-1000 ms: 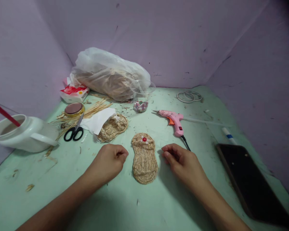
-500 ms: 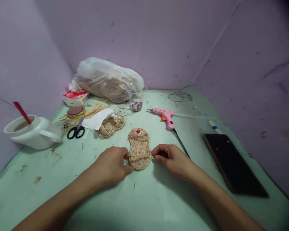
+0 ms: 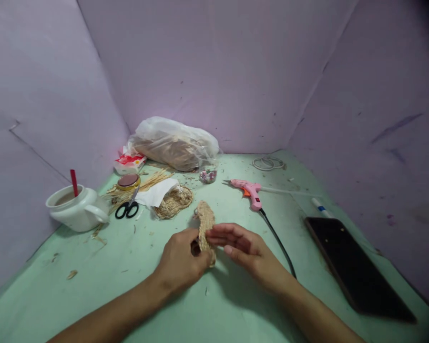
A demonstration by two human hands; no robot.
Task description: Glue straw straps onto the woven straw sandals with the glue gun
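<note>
Straw-coloured braid makes up the woven piece, which stands tilted nearly on edge between the hands, over the middle of the green desk, well in from its left and right edges; whether its lower end touches the surface I cannot tell. The left hand pinches it near the lower end, thumb closed against the fingers. The right hand is loosely open, fingertips seemingly against the piece's right side, thumb standing apart and gripping nothing. It looks light, fibrous and pliable, rough rather than slippery, so a gentle pinch on the long rim should serve; loose strands or stuck-on trim might pull away under hard pressure. Toward the desk's back left corner, a red-and-white packet carries printing too small to read. I can make out no brand on the pink glue gun or the dark phone by the right edge.
</note>
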